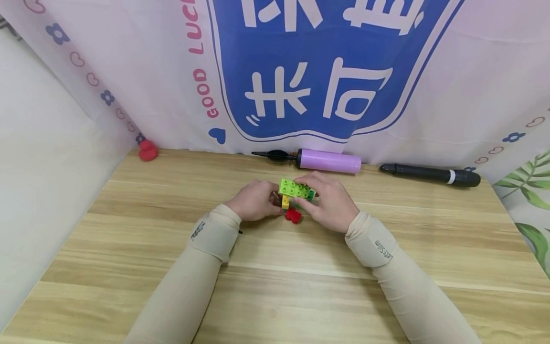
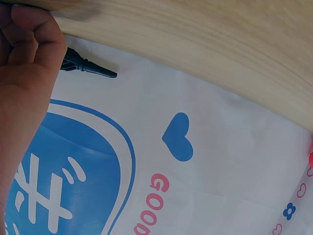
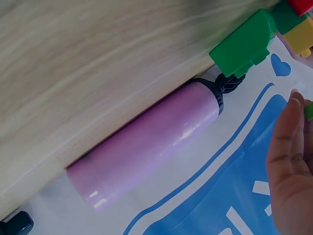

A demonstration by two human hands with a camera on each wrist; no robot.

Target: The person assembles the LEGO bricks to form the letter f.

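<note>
In the head view my right hand (image 1: 328, 201) pinches a light green toy brick (image 1: 294, 188), studs facing up. Only a corner of that light green brick (image 3: 309, 111) shows in the right wrist view, beside the fingers. My left hand (image 1: 257, 200) curls its fingers and thumb around the left side of a small toy brick build with a yellow brick (image 1: 285, 202) and a red brick (image 1: 293, 216). A dark green brick (image 3: 245, 44) juts from the build in the right wrist view. The left wrist view shows the left hand (image 2: 29, 63) with bent fingers, the build hidden.
Behind the hands, a purple hand pump (image 1: 330, 161) with a black nozzle (image 1: 277, 155) lies along the table's back edge. A black stick-shaped thing (image 1: 429, 174) lies to its right. A red rounded object (image 1: 148, 150) sits at the back left corner. A printed cloth (image 1: 172, 95) hangs behind.
</note>
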